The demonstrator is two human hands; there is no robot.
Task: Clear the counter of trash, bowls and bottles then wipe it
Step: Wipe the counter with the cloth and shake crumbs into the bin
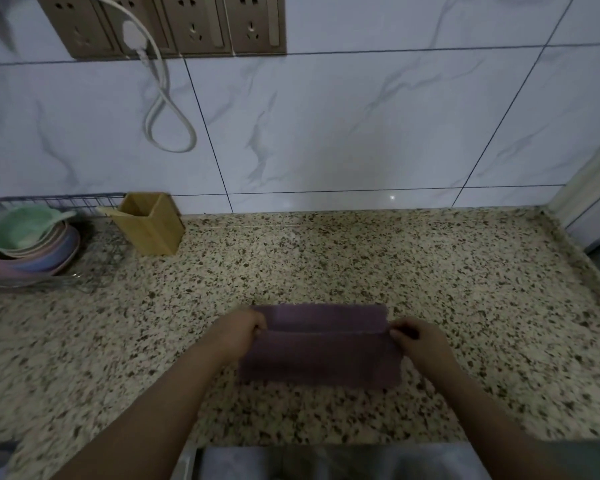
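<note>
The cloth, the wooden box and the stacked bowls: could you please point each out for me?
cloth [321, 355], head view, middle of its near folded layer
wooden box [153, 233], head view, its front face
bowls [21, 230], head view, inside of the top green bowl

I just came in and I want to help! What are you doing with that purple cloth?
A person is folding a purple cloth on the speckled counter. The left hand pinches its left edge and the right hand pinches its right edge. The bowls are stacked in a wire rack at the far left, beside a wooden holder.
</note>
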